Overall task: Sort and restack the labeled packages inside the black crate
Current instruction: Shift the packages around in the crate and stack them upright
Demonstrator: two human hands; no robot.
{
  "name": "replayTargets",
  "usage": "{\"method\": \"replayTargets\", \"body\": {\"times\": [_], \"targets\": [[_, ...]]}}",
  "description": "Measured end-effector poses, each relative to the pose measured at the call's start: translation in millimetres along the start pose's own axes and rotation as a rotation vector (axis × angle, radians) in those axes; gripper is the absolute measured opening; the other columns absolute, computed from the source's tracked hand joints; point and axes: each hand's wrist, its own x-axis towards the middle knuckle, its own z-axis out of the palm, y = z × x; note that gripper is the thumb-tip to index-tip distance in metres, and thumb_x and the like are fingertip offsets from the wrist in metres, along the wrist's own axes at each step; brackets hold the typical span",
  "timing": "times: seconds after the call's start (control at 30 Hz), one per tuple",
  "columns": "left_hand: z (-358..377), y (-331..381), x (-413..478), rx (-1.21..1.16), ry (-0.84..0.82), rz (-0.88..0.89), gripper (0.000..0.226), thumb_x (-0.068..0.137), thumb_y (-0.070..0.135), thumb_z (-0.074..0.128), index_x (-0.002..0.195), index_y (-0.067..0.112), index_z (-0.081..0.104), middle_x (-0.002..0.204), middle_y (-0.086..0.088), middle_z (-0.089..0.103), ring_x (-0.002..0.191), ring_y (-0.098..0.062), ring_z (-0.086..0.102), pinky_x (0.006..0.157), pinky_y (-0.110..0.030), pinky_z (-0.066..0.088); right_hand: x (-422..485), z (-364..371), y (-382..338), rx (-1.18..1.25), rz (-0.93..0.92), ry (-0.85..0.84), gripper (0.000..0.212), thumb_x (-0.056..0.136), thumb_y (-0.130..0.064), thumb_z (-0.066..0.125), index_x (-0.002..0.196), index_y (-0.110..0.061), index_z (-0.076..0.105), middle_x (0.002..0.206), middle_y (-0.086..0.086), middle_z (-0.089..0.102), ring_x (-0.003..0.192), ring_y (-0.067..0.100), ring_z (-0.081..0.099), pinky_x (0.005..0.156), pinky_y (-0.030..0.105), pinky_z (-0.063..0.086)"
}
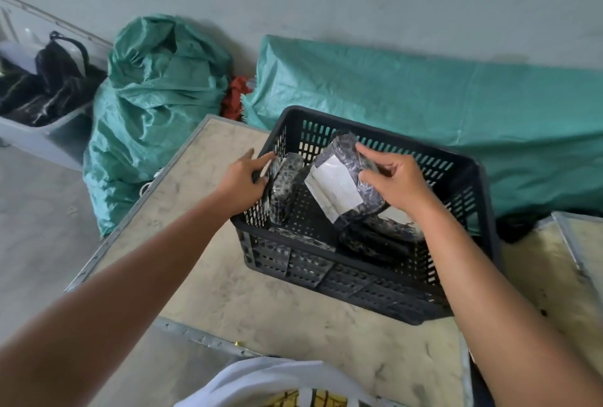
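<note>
Inside black crate [346, 279] | right fingers [370, 154] clasp dark white-labelled package [332, 191] | left fingers [263, 159] curl on upright clear-wrapped package [284, 179]

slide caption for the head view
Right hand holds a labeled package in the black crate while the left hand holds an upright package.

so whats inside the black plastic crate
Right hand grips a white-labelled dark package, left hand holds a second package upright by the crate wall. More packages lie beneath, partly covered.

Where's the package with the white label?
In the head view, the right hand holds the labeled package over the middle of the black crate, right of the left hand.
</note>
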Motion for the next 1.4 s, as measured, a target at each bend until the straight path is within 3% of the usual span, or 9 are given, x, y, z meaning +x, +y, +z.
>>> {"method": "replayTargets", "body": {"times": [0.13, 0.2, 0.27, 0.43, 0.6, 0.77, 0.97, 1.17, 1.4], "targets": [[-11.4, 34.2, -16.9, -0.113, 0.131, 0.265, 0.049, 0.092, 0.015, 0.07, 0.135, 0.037, 0.064, 0.165, -0.003, 0.025, 0.154, -0.019, 0.017, 0.122, -0.046, 0.024, -8.3, -35.9, -25.6, 0.071, -0.035, -0.016, 0.052, 0.091, -0.013, 0.073, 0.124, -0.052, 0.069, 0.13, 0.036, 0.057, 0.112, 0.055, 0.061, 0.097, 0.074, 0.041], [-22.4, 62.3, -23.4, -0.415, 0.025, 0.393, 0.041, 0.09, 0.027, 0.073, 0.127, 0.044, 0.069, 0.162, 0.007, 0.029, 0.151, -0.004, 0.019, 0.119, -0.035, 0.03, -14.4, -50.6, -40.6, 0.124, -0.053, -0.015, 0.048, 0.088, -0.012, 0.073, 0.119, -0.049, 0.073, 0.132, 0.011, 0.068, 0.131, 0.051, 0.048, 0.104, 0.064, 0.042], [-35.5, 90.3, -29.8, -0.635, -0.179, 0.466, 0.036, 0.088, 0.036, 0.075, 0.123, 0.043, 0.071, 0.155, 0.02, 0.04, 0.15, 0.002, 0.02, 0.109, -0.025, 0.041, -21.0, -61.9, -55.8, 0.173, -0.04, -0.023, 0.046, 0.082, -0.014, 0.071, 0.112, -0.048, 0.077, 0.126, -0.017, 0.071, 0.129, 0.017, 0.061, 0.106, 0.035, 0.051], [-38.7, 127.0, -32.5, -0.749, -0.497, 0.496, 0.043, 0.087, 0.017, 0.074, 0.129, 0.026, 0.069, 0.137, 0.012, 0.064, 0.14, -0.009, 0.045, 0.109, -0.036, 0.043, -24.4, -86.3, -65.8, 0.321, -0.031, -0.144, 0.045, 0.074, -0.016, 0.068, 0.112, -0.037, 0.08, 0.118, 0.0, 0.077, 0.103, 0.013, 0.073, 0.089, 0.027, 0.057], [-25.3, 135.5, -29.9, -0.837, -0.413, 0.517, 0.052, 0.091, 0.006, 0.067, 0.14, 0.014, 0.056, 0.135, 0.008, 0.065, 0.127, -0.012, 0.059, 0.096, -0.025, 0.053, -18.1, -97.9, -58.0, 0.41, 0.036, -0.194, 0.046, 0.076, -0.021, 0.069, 0.119, -0.033, 0.078, 0.115, 0.007, 0.078, 0.093, 0.019, 0.075, 0.079, 0.031, 0.06], [-7.8, 125.1, -12.1, -0.943, -0.352, 0.372, 0.048, 0.09, 0.008, 0.065, 0.135, 0.023, 0.061, 0.136, 0.009, 0.065, 0.128, -0.009, 0.058, 0.099, -0.028, 0.052, -6.1, -89.7, -40.7, 0.326, 0.05, 0.061, 0.033, 0.087, -0.023, 0.075, 0.119, -0.032, 0.078, 0.128, -0.005, 0.073, 0.123, 0.016, 0.066, 0.112, 0.047, 0.045], [25.0, 90.5, 19.1, -1.13, -0.251, 0.054, 0.052, 0.095, 0.0, 0.061, 0.134, 0.035, 0.064, 0.129, 0.001, 0.07, 0.114, -0.014, 0.068, 0.089, -0.031, 0.058, -4.4, -51.8, -0.7, 0.075, 0.066, 0.174, 0.066, 0.093, -0.046, 0.07, 0.153, -0.036, 0.044, 0.156, -0.01, 0.046, 0.134, -0.003, 0.045, 0.108, 0.026, 0.036], [50.2, 72.3, 49.9, -0.978, -0.211, -0.109, 0.052, 0.1, 0.005, 0.06, 0.141, 0.036, 0.057, 0.126, -0.002, 0.07, 0.098, -0.007, 0.073, 0.081, -0.023, 0.059, 27.9, -0.4, 35.8, -0.068, 0.225, 0.099, 0.09, 0.089, -0.034, 0.08, 0.162, -0.024, 0.029, 0.166, -0.005, 0.03, 0.151, 0.016, 0.03, 0.119, 0.034, 0.028], [72.6, 64.4, 81.9, -0.2, -0.387, -0.12, 0.073, 0.102, 0.018, 0.056, 0.161, 0.03, 0.016, 0.121, 0.002, 0.057, 0.084, -0.015, 0.063, 0.056, -0.019, 0.053, 78.5, 43.8, 59.5, -0.19, 0.409, 0.045, 0.091, 0.09, -0.007, 0.076, 0.163, -0.016, 0.021, 0.16, 0.006, 0.04, 0.136, 0.026, 0.049, 0.099, 0.03, 0.045]]}}
